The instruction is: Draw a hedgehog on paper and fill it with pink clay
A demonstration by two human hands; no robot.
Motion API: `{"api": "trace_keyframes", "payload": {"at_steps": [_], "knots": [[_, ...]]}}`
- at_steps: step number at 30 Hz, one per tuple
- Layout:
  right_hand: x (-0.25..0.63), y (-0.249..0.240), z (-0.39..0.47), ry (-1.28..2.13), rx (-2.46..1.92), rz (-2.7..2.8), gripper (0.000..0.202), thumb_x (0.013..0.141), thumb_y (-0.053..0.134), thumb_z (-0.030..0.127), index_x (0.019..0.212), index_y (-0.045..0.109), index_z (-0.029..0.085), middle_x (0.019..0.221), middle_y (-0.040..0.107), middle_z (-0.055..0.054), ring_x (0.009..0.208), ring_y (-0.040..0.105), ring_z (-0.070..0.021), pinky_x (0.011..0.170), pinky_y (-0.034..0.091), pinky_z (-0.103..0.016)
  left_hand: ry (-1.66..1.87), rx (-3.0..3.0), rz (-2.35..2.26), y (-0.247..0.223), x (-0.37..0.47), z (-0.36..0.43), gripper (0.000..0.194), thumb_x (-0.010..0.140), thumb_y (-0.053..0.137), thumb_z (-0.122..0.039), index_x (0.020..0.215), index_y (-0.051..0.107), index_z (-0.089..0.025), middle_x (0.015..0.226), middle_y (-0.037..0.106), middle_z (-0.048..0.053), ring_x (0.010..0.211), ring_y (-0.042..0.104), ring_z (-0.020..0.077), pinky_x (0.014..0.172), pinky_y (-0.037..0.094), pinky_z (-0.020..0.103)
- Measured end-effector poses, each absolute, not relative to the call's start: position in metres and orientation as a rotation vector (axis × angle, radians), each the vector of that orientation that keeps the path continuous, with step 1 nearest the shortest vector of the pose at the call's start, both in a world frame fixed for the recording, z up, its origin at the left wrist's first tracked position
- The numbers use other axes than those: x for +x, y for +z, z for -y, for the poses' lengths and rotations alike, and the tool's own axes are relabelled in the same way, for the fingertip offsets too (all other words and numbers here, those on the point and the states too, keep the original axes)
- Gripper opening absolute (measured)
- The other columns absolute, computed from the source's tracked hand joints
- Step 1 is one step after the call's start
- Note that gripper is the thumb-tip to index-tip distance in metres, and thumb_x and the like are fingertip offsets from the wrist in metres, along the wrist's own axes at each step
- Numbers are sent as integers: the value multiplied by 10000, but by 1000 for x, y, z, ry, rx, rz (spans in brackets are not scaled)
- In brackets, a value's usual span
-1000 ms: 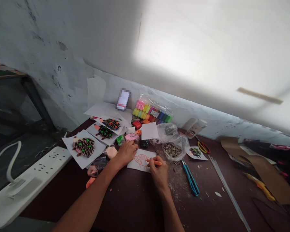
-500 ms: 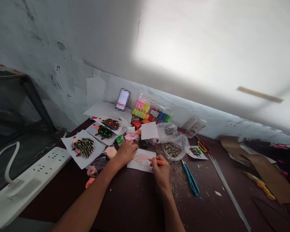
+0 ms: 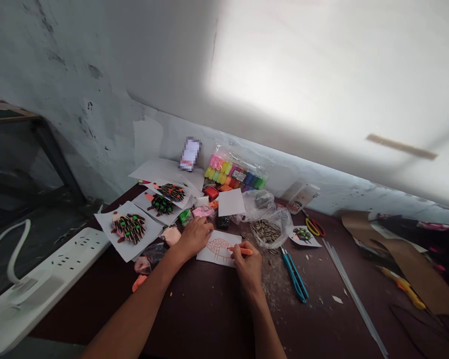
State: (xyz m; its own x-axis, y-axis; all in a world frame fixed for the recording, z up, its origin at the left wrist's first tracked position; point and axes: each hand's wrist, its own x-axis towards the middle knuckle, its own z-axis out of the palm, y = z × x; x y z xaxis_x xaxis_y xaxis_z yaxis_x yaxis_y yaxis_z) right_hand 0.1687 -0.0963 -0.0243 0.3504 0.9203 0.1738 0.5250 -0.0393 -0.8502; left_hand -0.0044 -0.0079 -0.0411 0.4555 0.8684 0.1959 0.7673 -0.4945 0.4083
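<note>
A small white sheet of paper (image 3: 217, 259) lies on the dark table, bearing an orange line drawing of a rounded, scale-patterned body with short legs. My right hand (image 3: 249, 267) grips an orange marker (image 3: 243, 251), its tip at the right part of the drawing. On the sheet's upper left edge rests my left hand (image 3: 196, 234), palm down, fingers extended and holding nothing. Just behind that hand is a pink lump in clear wrap (image 3: 202, 211). Pale peach clay (image 3: 171, 235) sits to its left.
Finished hedgehog pictures (image 3: 129, 228) lie at left beside a white power strip (image 3: 60, 279). Farther back are a pack of coloured clay (image 3: 235, 172) and a phone (image 3: 190, 153). A bag of striped seeds (image 3: 266, 231), teal cutter (image 3: 295, 275), scissors (image 3: 315, 227) and glue sticks (image 3: 353, 294) lie right.
My right hand and the marker have shifted slightly left over the drawing, with more orange marks inside the body. My left hand stays in place.
</note>
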Motion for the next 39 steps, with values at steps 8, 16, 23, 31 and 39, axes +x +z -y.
{"api": "trace_keyframes", "payload": {"at_steps": [8, 16, 23, 31, 39], "knots": [[175, -21, 97, 500, -1723, 1209, 275, 763, 507, 429, 585, 544, 223, 553, 666, -42, 476, 551, -161, 467, 375, -241, 524, 2454, -1417, -38, -4, 9, 198, 875, 531, -145, 945, 714, -167, 988, 650, 98, 1022, 583, 257, 909, 459, 369], [175, -21, 97, 431, -1757, 1286, 297, 773, 488, 435, 591, 566, 214, 576, 676, -46, 512, 569, -166, 524, 380, -251, 521, 2453, -1409, -37, -4, 9, 204, 874, 528, -140, 947, 716, -169, 985, 648, 103, 1017, 584, 261, 905, 457, 376], [174, -22, 96, 463, -1747, 1295, 285, 779, 498, 428, 611, 582, 213, 583, 674, -46, 520, 589, -172, 513, 386, -248, 538, 2443, -1410, -39, -4, 9, 188, 868, 533, -144, 924, 710, -177, 991, 645, 102, 1025, 578, 262, 908, 454, 380], [175, -23, 96, 423, -1756, 1311, 288, 777, 502, 416, 591, 577, 209, 568, 667, -45, 505, 563, -163, 518, 377, -250, 552, 2442, -1418, -39, -4, 9, 190, 872, 528, -149, 922, 708, -184, 975, 642, 92, 1009, 581, 248, 902, 459, 370], [175, -21, 98, 427, -1744, 1312, 272, 771, 507, 382, 567, 565, 211, 547, 657, -42, 505, 556, -161, 508, 372, -248, 550, 2440, -1408, -40, -4, 8, 176, 868, 537, -148, 913, 704, -183, 975, 641, 94, 1010, 582, 251, 900, 460, 370]]}}
